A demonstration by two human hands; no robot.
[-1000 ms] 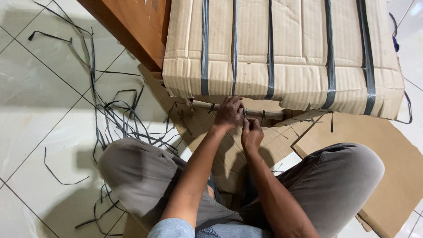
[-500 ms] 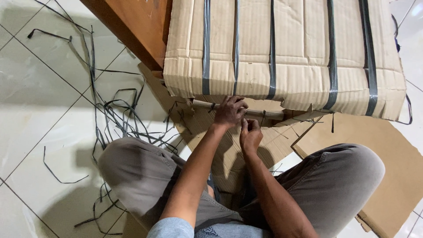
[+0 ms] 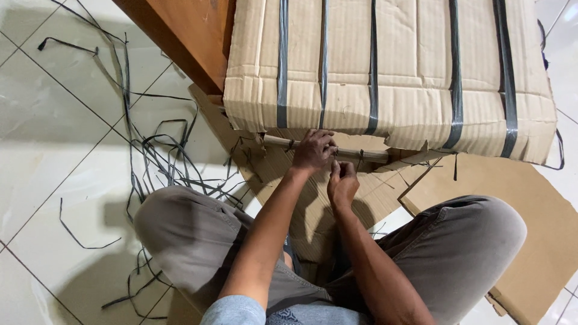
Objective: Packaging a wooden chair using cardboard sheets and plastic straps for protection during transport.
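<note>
A white tiled floor fills the view from above. On it, at the top, sits a large, flat bundle of brown corrugated cardboard bound by dark grey plastic straps. A brown wooden panel lies left of the bundle. Loose flat cardboard sheets lie below it, under the seated person's grey-trousered knees. A tangle of cut dark straps is strewn below and left of the bundle. Along the bundle's near edge runs a thin pale wooden stick. The left hand is wrapped around this stick. The right hand, just below, pinches a thin dark strap end at the stick; the hands almost touch.
</note>
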